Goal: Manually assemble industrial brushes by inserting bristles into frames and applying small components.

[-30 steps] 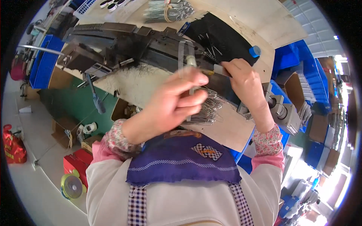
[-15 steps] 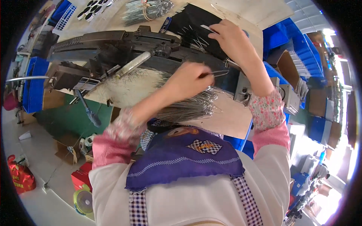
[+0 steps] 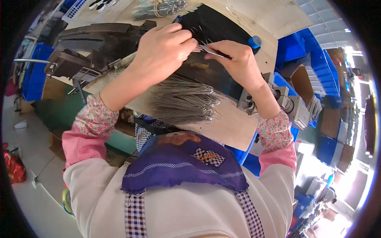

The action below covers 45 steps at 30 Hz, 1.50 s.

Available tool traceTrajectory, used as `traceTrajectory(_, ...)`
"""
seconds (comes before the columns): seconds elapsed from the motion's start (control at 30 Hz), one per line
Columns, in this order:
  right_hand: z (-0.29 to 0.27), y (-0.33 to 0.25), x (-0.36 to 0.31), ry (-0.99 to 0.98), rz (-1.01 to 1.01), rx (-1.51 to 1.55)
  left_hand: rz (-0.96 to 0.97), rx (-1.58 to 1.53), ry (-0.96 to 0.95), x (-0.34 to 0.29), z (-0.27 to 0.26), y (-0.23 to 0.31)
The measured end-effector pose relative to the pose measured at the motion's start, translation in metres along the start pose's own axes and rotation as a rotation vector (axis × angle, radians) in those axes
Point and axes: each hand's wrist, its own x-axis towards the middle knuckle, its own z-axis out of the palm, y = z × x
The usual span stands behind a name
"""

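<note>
My left hand point(image 3: 164, 49) is closed over the dark metal fixture, its fingertips pinched at the end of a slim silver metal piece point(image 3: 213, 52). What those fingers hold is hidden. From the other side, my right hand point(image 3: 240, 59) grips the slim piece between thumb and fingers. Its exact kind is too small to tell. Below both hands, a thick bundle of bent, looped metal wires point(image 3: 184, 99) lies on the wooden table. Several loose wires point(image 3: 201, 35) rest on a black mat point(image 3: 222, 24) just beyond my fingertips.
A long dark metal fixture point(image 3: 97, 37) runs along the left, with a clamp block point(image 3: 65, 63) nearer. A tied wire bundle point(image 3: 158, 8) lies at the back. Right of the mat stands a blue-topped roll point(image 3: 255, 41). Blue bins point(image 3: 291, 45) and a grey metal device point(image 3: 295, 109) are at right.
My left hand has moved up and left, and the wire loop seen in it is now hidden. My right hand has come down and toward it with the slim piece. Both hands now meet.
</note>
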Motion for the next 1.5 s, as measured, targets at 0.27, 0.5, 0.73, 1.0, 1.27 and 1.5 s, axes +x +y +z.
traceTrajectory(0.27,0.037,0.009,0.023,0.009,0.092,0.165,-1.223,-1.541,0.242,-0.072,0.015,0.082)
traceTrajectory(0.5,0.037,0.008,0.024,-0.078,0.266,0.153,-0.928,-2.973,0.128,-0.056,-0.010,0.000)
traceTrajectory(0.73,0.047,0.005,0.029,-0.030,0.173,0.133,-1.095,-1.358,-0.094,-0.054,0.022,0.058)
traceTrajectory(1.0,0.047,-0.041,-0.010,0.034,0.102,-0.220,-1.313,-1.230,-0.145,-0.116,0.025,0.030)
traceTrajectory(1.27,0.080,-0.003,-0.033,-0.242,0.489,-0.312,-1.772,-1.371,0.494,-0.191,0.010,-0.044)
traceTrajectory(1.5,0.049,-0.013,-0.063,-0.216,0.477,-0.091,-1.580,-1.484,0.811,-0.187,0.030,-0.028)
